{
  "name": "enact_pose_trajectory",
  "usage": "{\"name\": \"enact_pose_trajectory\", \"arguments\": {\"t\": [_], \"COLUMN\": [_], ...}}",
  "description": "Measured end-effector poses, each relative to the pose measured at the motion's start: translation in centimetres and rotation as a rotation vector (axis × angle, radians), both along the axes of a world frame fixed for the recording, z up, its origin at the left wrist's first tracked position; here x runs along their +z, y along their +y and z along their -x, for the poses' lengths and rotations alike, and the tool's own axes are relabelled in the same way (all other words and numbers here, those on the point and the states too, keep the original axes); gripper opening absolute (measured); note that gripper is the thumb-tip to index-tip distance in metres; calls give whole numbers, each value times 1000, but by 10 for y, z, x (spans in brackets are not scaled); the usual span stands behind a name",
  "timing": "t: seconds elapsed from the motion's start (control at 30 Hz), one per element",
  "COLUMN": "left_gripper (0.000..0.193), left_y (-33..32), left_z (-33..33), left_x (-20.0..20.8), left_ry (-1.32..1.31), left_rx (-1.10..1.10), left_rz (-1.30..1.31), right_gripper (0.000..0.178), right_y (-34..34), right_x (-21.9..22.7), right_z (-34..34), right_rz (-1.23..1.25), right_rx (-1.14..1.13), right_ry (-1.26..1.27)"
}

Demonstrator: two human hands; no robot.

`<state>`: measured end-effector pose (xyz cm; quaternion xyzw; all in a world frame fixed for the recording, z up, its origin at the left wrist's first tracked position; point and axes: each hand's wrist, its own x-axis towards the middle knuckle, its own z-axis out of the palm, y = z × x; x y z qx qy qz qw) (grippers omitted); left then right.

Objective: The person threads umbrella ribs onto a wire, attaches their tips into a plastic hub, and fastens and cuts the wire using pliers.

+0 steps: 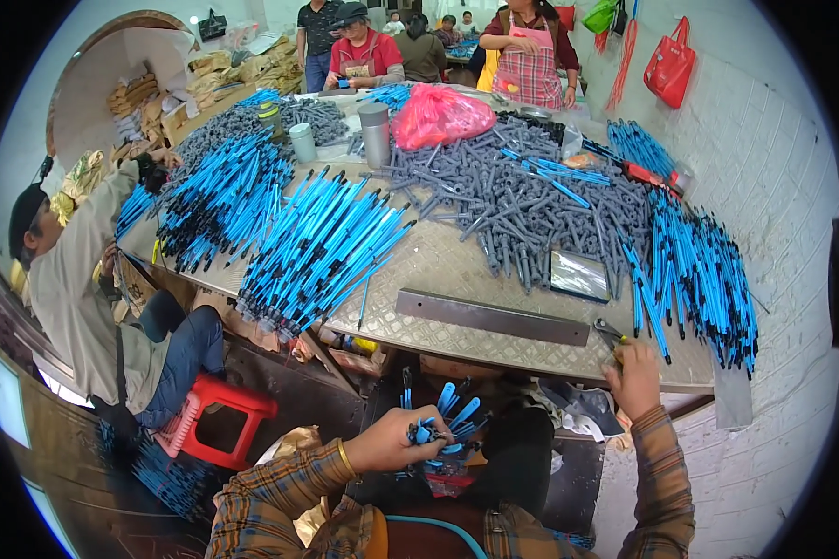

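My left hand (pixel 396 443) is closed around a small bunch of blue rods with black ends (pixel 460 404), held low over my lap in front of the table. At the table's front edge on the right, my right hand (pixel 636 377) has its fingers on the handles of a pair of pliers (pixel 612 332), whose jaws lie toward the tabletop. To the left of the pliers a long flat metal bar (pixel 489 319) lies along the front of the table. Part of the pliers' handles is hidden under my fingers.
On the patterned table (pixel 419 256) lie piles of blue rods (pixel 322 247), more blue rods (pixel 704 279) at right, and a heap of grey plastic sleeves (pixel 531 205). A pink bag (pixel 441 115) and steel flask (pixel 374 135) stand behind. A co-worker (pixel 93 289) sits left near a red stool (pixel 222 419).
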<state>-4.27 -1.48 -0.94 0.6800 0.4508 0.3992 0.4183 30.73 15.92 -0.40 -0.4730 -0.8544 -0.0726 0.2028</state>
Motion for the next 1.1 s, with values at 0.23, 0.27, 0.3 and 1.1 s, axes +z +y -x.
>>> {"name": "enact_pose_trajectory", "arguments": {"t": [0.23,0.27,0.3,1.1], "left_gripper": [14,15,15,40], "left_y": [-6,-7,-7,6], "left_z": [5,4,3,6], "left_x": [3,1,0,3], "left_ry": [117,106,97,-97], "left_rx": [-30,-31,-27,-55], "left_rz": [119,134,146,302], "right_gripper": [25,25,25,27], "right_y": [15,17,19,-89], "right_x": [-11,-12,-13,15], "right_z": [-4,-7,-8,104], "right_rz": [-110,-76,-77,1], "right_rx": [-72,-102,-86,653], "right_ry": [-45,-91,-83,-91]}}
